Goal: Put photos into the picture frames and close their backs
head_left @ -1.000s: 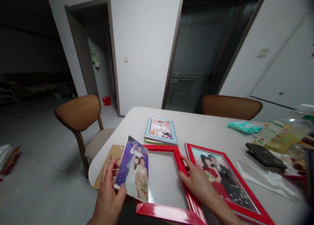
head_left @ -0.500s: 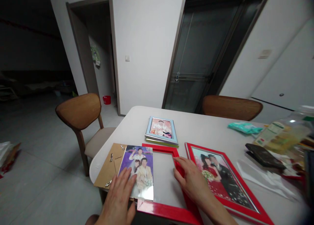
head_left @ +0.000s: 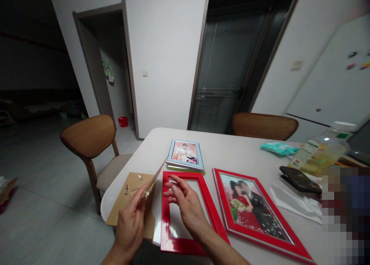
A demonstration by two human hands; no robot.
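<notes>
Sheet (head_left: pixel 155 177) — front unreadable, right forearm (head_left: pixel 221 243) — cropped

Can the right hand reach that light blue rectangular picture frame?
Probably yes: the right hand looks empty, a glossy red rectangular frame lying flat below. The thin, tilted panel in the left hand sits aside, so the way to the light blue frame seems free.

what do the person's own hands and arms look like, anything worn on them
Both the left hand and the right hand are bare: no gloves, and no ring, watch or bracelet shows. No sleeve reaches into view.
</notes>
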